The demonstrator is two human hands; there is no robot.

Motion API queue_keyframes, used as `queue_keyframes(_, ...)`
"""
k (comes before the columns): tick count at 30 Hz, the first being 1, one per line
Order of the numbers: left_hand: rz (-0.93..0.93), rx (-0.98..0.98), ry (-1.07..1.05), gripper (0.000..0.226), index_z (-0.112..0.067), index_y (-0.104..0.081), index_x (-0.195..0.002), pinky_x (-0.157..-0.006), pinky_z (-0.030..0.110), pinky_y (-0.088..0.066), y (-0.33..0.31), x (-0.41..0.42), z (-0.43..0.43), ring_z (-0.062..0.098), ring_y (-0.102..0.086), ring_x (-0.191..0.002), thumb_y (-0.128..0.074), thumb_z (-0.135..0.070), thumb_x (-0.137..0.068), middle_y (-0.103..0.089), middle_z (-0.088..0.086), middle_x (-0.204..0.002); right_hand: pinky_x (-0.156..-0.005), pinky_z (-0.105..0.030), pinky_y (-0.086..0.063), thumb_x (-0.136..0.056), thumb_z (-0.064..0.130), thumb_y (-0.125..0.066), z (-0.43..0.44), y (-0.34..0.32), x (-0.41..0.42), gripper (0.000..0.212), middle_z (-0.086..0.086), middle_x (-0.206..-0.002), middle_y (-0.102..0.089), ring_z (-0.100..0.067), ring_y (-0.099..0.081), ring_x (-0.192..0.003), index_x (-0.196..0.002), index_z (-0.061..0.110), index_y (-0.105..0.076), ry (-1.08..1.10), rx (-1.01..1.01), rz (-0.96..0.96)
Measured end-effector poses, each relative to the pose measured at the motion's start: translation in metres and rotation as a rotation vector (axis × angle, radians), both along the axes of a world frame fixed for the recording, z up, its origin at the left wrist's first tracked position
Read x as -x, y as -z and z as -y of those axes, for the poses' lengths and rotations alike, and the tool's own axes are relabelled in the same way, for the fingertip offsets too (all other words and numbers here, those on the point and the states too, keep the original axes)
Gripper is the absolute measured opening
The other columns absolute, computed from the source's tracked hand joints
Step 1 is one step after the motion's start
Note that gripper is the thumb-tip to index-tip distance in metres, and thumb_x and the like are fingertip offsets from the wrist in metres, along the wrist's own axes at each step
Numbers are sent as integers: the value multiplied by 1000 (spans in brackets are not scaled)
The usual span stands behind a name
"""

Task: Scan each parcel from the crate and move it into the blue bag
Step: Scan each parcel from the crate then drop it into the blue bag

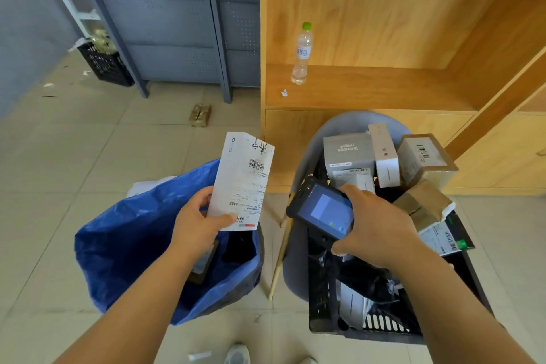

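My left hand grips a flat white parcel by its lower end, holding it upright above the open blue bag; its label with barcodes faces me. My right hand holds a black handheld scanner, lit screen up, over the black crate. The crate stands on a grey chair and holds several boxed parcels, brown cartons and dark bagged items. A dark item lies inside the bag.
A wooden shelf unit stands behind the crate with a water bottle on it. Grey metal racks and a black basket are at the back left. A small brown packet lies on the tiled floor.
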State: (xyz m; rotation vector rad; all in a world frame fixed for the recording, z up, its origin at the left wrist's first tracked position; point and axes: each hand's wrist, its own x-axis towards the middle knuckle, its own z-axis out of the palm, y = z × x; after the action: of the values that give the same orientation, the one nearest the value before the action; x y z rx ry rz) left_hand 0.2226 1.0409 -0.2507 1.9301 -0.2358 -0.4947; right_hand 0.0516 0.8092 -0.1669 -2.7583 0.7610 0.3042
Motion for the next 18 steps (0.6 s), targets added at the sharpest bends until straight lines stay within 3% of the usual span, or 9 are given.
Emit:
queue_keyframes(5,-20,-31,-2,49,-46,-56,-101,-56,12,-50,11,-7,-20,1,-63,-88,-80,-15,-72,-65,-22,-98,-61,-30,-41,-57,52,-75,-19,6,-9,79,9,-94,-45,-15,-47,-82,-117,32,-29,-8,25,-12)
queue_keyframes(9,-129,-138,-81,34,-34,-60,-99,-71,32,-55,33,-16,-48,12,-65,-90,-79,-22,-73,-67,-10,-100,-61,-30,-41,-56,52,-76,-39,15,-20,84,7,-100,-48,-16,-49,-84,-121,30,-28,-18,2,-35)
queue_keyframes(12,-200,-289,-133,41,-21,-59,-107,-57,28,-52,50,-24,-71,18,-64,-87,-80,-27,-72,-63,0,-104,-61,-30,-40,-55,52,-76,-54,23,-28,89,6,-101,-49,-17,-50,-84,-126,30,-28,-17,-21,-69)
queue_keyframes(15,-168,-406,-133,39,-19,-60,-105,-69,32,-53,63,-30,-87,14,-60,-84,-76,-38,-75,-63,-1,-103,-61,-30,-41,-54,53,-75,-66,29,-31,85,7,-96,-47,-17,-49,-82,-122,29,-31,-2,-28,-88)
queue_keyframes(18,-126,-458,-54,41,-14,-61,-115,-57,18,-38,75,-36,-93,2,-55,-71,-66,-41,-84,-61,-3,-103,-68,-35,-50,-52,53,-75,-71,32,-27,85,7,-97,-48,-17,-51,-85,-121,29,-31,42,-48,-101)
